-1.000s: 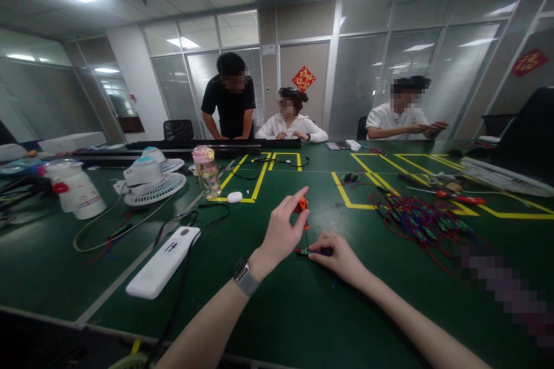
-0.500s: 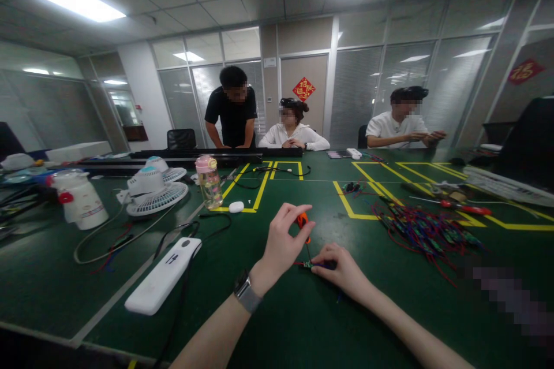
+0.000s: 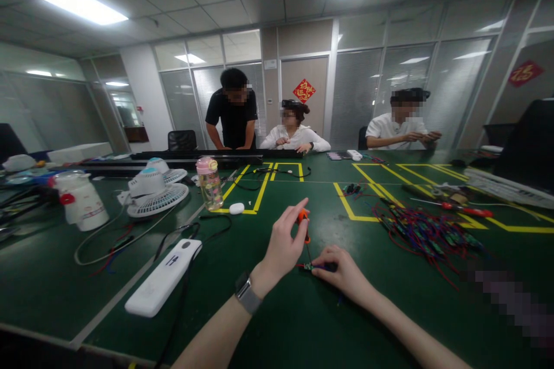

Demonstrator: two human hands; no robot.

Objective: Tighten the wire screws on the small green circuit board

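My left hand (image 3: pixel 282 243) is closed around the orange handle of a small screwdriver (image 3: pixel 304 215), which stands nearly upright. Its thin shaft points down to a little green circuit board (image 3: pixel 307 267) on the table. From the right, my right hand (image 3: pixel 340 269) pinches that board between thumb and fingertips. A red wire comes out on the board's left, and dark wires run beneath my right palm. Whether the screwdriver tip sits in a screw is too small to tell.
A heap of wired circuit boards (image 3: pixel 428 233) lies on the right, near a red-handled screwdriver (image 3: pixel 467 209). On the left are a white power bank-like case (image 3: pixel 164 278), a fan (image 3: pixel 158 198), a bottle (image 3: pixel 209 187) and a jug (image 3: pixel 82 201). Three people work across the green table (image 3: pixel 277 334).
My left fingers have shifted on the screwdriver handle and lie closer together. My right hand and the board stay put. Across the table, the seated person in the middle has moved a hand sideways.
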